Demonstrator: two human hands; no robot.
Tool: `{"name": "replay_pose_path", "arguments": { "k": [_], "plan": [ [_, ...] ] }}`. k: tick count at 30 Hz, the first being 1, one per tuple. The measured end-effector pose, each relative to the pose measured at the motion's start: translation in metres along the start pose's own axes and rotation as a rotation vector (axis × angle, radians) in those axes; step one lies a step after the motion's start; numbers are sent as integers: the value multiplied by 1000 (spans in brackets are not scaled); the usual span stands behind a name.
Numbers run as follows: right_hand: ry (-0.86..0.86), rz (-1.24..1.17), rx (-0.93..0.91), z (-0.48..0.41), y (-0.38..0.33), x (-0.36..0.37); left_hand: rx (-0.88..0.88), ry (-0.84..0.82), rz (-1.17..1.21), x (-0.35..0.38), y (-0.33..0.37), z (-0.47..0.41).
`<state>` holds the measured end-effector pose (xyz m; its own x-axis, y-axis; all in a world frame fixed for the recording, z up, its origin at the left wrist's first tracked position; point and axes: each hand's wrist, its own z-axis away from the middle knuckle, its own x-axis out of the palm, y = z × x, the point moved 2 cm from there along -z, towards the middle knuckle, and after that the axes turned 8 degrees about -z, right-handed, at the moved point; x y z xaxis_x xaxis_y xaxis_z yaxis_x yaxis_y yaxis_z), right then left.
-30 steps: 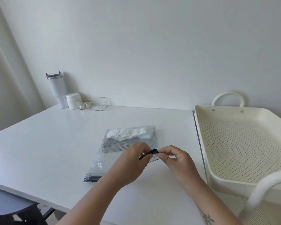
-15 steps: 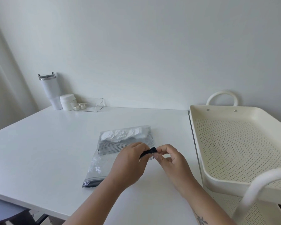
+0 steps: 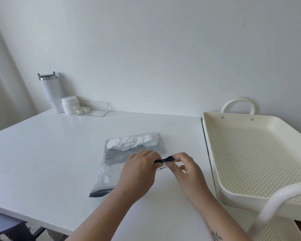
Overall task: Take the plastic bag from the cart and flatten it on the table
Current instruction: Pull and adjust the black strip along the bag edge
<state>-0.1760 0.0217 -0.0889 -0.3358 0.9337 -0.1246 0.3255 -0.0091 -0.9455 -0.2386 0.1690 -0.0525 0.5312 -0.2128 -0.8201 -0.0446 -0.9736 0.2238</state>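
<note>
Plastic: the clear bag (image 3: 109, 174) lies on the white table (image 3: 47, 153), its dark seal strip (image 3: 163, 160) lifted at the near right corner.
Bag contents: a stack of folded grey-white sheets (image 3: 134, 146) fills the far half; the near half looks flat and see-through.
Left hand (image 3: 139, 173): my fingers close on the left part of the seal strip, and the hand covers the middle of the bag.
Right hand (image 3: 184, 168): my thumb and forefinger pinch the right end of the same strip, with the other fingers curled under.
Hands together: they are near each other, with a short run of black strip showing between them.
Cart (image 3: 261, 153): it stands just beside the table's right edge; its perforated cream top tray holds nothing I can see, and a rounded handle (image 3: 238, 105) rises at its far end.
Far left corner: a white tumbler (image 3: 50, 93), a small white jar (image 3: 70, 105) and a clear box (image 3: 94, 108) stand by the wall, well apart from the bag.
</note>
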Motion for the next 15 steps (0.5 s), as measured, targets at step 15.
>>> {"name": "replay_pose_path", "arguments": {
  "k": [15],
  "plan": [
    [-22, 15, 22, 0, 0, 0, -35, 43, -52, -7, -3, 6]
  ]
}}
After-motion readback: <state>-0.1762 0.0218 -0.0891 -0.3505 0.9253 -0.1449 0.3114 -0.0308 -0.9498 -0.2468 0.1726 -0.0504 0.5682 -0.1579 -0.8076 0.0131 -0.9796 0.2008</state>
